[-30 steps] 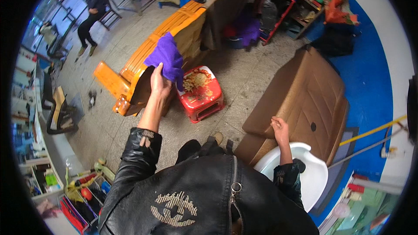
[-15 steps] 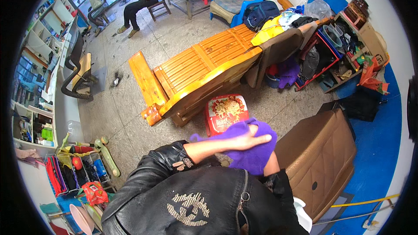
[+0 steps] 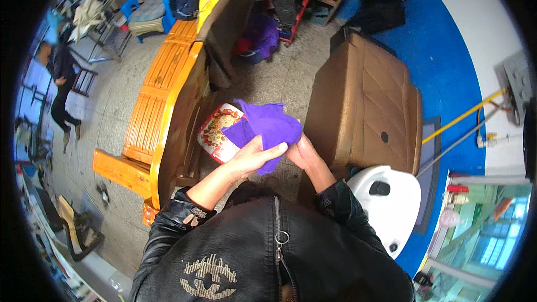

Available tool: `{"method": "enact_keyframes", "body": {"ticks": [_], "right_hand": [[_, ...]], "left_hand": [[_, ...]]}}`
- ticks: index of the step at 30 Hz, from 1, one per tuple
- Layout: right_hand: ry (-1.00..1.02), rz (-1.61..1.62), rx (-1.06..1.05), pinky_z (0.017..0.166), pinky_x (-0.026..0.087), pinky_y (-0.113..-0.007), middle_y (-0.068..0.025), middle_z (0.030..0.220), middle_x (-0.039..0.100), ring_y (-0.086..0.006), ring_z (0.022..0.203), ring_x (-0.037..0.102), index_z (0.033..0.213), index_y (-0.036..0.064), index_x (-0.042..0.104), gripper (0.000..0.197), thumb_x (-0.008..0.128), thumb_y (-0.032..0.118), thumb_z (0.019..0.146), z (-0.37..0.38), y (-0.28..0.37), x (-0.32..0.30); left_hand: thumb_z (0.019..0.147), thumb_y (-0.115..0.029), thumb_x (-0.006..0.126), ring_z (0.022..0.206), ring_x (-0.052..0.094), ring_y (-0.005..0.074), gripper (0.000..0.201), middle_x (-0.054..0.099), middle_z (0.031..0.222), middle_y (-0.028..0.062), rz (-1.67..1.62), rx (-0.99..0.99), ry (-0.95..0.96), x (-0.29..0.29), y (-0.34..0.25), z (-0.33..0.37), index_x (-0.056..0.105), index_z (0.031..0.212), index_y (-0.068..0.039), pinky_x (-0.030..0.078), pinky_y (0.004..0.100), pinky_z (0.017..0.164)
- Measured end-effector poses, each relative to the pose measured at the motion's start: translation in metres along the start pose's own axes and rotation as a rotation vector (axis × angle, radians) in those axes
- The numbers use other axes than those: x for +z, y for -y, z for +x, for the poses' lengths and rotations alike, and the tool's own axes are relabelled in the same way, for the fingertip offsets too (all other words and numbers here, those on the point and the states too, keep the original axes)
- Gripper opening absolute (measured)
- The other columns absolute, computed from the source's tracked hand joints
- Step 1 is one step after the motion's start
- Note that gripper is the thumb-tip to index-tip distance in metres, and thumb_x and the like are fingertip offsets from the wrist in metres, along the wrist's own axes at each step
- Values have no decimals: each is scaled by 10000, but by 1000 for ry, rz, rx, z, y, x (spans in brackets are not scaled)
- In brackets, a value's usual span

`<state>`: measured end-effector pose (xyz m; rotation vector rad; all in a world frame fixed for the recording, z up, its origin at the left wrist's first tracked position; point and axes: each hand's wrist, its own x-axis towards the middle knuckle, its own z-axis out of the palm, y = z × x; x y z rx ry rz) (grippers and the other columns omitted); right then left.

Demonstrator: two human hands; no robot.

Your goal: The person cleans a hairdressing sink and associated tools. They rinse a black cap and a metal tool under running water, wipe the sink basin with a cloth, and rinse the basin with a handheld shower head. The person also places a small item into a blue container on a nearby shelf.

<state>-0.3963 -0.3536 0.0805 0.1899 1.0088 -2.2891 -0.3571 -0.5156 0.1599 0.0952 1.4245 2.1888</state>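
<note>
A purple cloth (image 3: 262, 124), bunched up with loose corners, is held between both hands in front of my chest. My left hand (image 3: 258, 155) grips its near side, thumb lying over the fabric and fingers partly hidden. At the cloth's right edge, my right hand (image 3: 304, 152) is closed on it, its fingers mostly covered by the folds. Below and behind the cloth sits a red-and-white box (image 3: 215, 141) with a food picture on top, partly covered from view.
A slatted wooden bench (image 3: 156, 89) stands to the left. On my right are a brown padded seat (image 3: 363, 100) and a white basin (image 3: 391, 204). Farther off are a red-framed rack (image 3: 306, 14) and a blue armchair (image 3: 148, 14). A seated person (image 3: 62, 72) is at far left.
My view has swung to the right, bringing the white basin into sight. The left hand lay across the cloth before; now the hands are farther apart, with the cloth between them.
</note>
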Motion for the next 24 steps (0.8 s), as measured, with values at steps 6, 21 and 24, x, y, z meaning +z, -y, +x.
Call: {"method": "enact_keyframes", "body": {"ticks": [6, 21, 24], "right_hand": [[-26, 162, 33, 987, 308, -353, -94, 1247, 419, -192, 1150, 401, 1243, 30, 363, 539, 290, 439, 900, -10, 2, 2], [-511, -1458, -591, 806, 413, -311, -73, 967, 578, -203, 911, 533, 828, 41, 599, 146, 618, 177, 780, -82, 89, 8], [-383, -1715, -792, 853, 393, -333, -90, 1085, 545, -235, 1003, 488, 950, 111, 624, 197, 625, 210, 780, -79, 97, 35]], "left_hand": [[817, -244, 584, 1009, 470, 156, 478, 489, 1098, 59, -66, -117, -80, -14, -5, -4, 401, 1204, -30, 397, 299, 854], [769, -69, 596, 872, 535, 178, 172, 593, 930, 85, 807, 302, -178, -96, -27, -26, 600, 918, 16, 407, 263, 792], [771, -94, 593, 975, 489, 219, 197, 541, 1066, 109, 1182, 227, -370, -106, -41, -34, 601, 947, -5, 380, 314, 852]]}}
